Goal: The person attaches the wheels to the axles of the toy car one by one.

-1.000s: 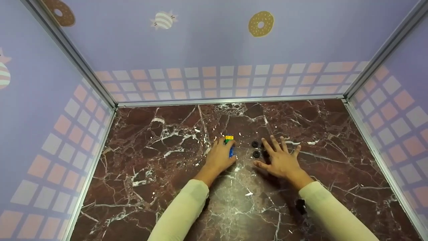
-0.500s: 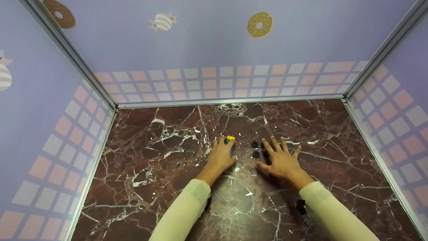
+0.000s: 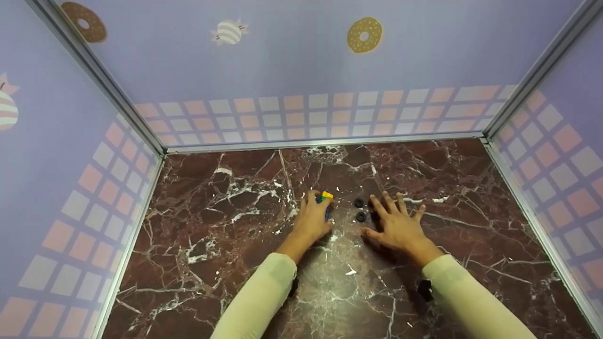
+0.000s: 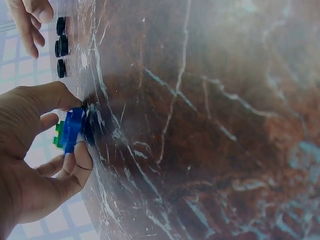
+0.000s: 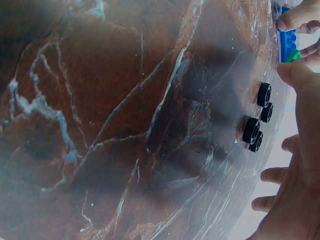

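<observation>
Now the brick assembly (image 4: 73, 130), gripped by the left hand (image 3: 308, 220) at the tabletop (image 3: 198, 278), is rotated slightly, its yellow end (image 3: 327, 194) farther right; the right hand (image 3: 398, 227) is spread wide beside the black wheels (image 3: 361, 217), which remain separate.

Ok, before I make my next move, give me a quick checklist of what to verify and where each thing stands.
1. Blue, green and yellow toy-brick piece in your grip: ok, your left hand pinches it.
2. Right hand free: ok, fingers spread, nothing held.
3. Small round black wheels close by: ok, four show beside the right hand in the right wrist view.
4. All four wheels visible from the head view: not ok, only two show plainly.
5. Those four on the piece: not ok, they lie apart from it on the dark red marbled tabletop.
6. Underside of the piece: cannot tell, too dark.
</observation>
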`<state>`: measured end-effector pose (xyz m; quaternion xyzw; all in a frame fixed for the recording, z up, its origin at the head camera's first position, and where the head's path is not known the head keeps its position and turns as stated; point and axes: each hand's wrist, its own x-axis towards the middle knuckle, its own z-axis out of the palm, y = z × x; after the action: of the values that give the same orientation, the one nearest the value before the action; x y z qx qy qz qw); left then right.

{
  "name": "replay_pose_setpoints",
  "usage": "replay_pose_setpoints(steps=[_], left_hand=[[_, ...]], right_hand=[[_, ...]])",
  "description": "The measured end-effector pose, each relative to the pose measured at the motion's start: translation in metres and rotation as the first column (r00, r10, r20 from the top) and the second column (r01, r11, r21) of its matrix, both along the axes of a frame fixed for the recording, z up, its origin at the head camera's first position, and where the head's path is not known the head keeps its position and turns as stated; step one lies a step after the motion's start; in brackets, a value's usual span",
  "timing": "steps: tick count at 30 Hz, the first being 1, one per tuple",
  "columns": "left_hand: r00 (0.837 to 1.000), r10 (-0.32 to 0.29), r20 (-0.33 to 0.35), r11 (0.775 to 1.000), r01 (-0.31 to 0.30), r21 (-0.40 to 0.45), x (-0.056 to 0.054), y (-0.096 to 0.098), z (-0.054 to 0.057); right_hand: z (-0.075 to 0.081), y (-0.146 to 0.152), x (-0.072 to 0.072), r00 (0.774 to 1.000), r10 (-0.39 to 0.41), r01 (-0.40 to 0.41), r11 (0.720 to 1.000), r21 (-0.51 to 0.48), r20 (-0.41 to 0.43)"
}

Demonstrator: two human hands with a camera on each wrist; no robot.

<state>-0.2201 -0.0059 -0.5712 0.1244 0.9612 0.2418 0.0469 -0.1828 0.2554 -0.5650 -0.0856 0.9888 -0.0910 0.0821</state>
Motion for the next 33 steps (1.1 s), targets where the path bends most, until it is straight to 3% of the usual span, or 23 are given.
replay_pose_setpoints(steps=[15, 22, 28, 29, 33], left_hand=[[1.000, -0.026, 0.008, 0.994, 0.025, 0.109, 0.002, -0.006, 0.002], [0.991, -0.005, -0.133, 0.991, 0.023, 0.130, -0.034, -0.010, -0.077], [0.993, 0.044, -0.106, 0.970, -0.017, 0.243, -0.032, -0.013, -0.073], [0.994, 0.051, -0.101, 0.967, -0.024, 0.252, -0.027, -0.013, -0.064], [0.995, 0.082, -0.064, 0.948, -0.058, 0.313, -0.024, -0.014, -0.056]], right_hand=[[0.001, 0.001, 0.002, 1.000, 0.004, -0.004, 1.000, 0.011, -0.003], [0.002, 0.000, 0.001, 1.000, -0.008, 0.008, 1.000, -0.005, -0.013], [0.002, -0.001, 0.000, 0.998, -0.014, 0.013, 1.000, -0.026, -0.053], [0.002, -0.001, -0.001, 0.998, -0.013, 0.011, 1.000, -0.028, -0.061], [0.002, -0.001, -0.002, 0.996, -0.002, -0.001, 0.999, -0.034, -0.094]])
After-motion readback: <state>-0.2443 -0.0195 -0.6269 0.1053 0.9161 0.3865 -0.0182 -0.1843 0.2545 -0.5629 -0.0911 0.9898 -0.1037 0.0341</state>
